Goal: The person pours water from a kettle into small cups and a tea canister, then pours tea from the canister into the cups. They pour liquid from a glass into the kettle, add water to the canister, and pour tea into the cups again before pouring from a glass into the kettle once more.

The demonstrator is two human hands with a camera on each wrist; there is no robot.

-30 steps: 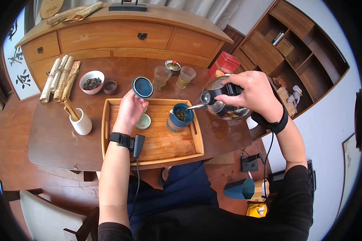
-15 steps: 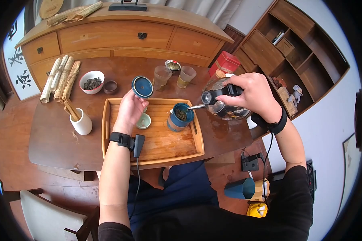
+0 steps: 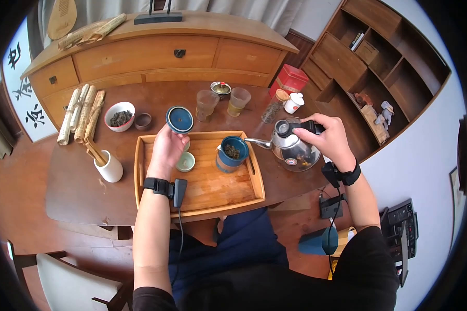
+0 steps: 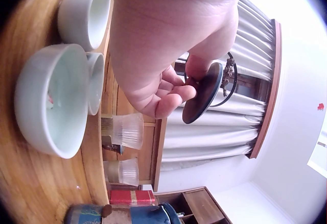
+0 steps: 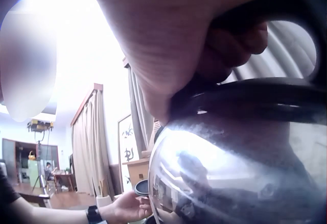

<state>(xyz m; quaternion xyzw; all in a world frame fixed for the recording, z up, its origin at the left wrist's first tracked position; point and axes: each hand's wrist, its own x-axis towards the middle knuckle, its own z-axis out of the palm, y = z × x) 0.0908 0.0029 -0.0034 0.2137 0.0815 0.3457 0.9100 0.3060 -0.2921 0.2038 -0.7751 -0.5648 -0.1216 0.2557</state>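
My left hand [image 3: 166,147] holds a round blue lid [image 3: 179,120] up over the back left of the wooden tray [image 3: 213,202], pinching it by the edge in the left wrist view. With my right hand [image 3: 333,140] I grip the black handle of a shiny metal kettle [image 3: 298,155], right of the tray. Its spout [image 3: 258,142] points left, its tip right at the rim of a blue teapot [image 3: 230,163]. Dark, wet tea leaves [image 3: 232,151] show inside the uncovered teapot. Pale green cups [image 4: 56,101] stand on the tray below my left hand.
Two glasses [image 3: 207,106], a lidded bowl [image 3: 220,89], a jar [image 3: 275,106] and a white lidded mug [image 3: 294,102] stand behind the tray. Left are a bowl of leaves [image 3: 120,116], a small brown cup [image 3: 142,122], a white holder [image 3: 109,167] and scrolls [image 3: 83,114].
The kettle has tipped back from its pouring tilt and sunk with my right hand, its body moving toward the right side of the table. My left hand still holds the lid; the head view shifted slightly.
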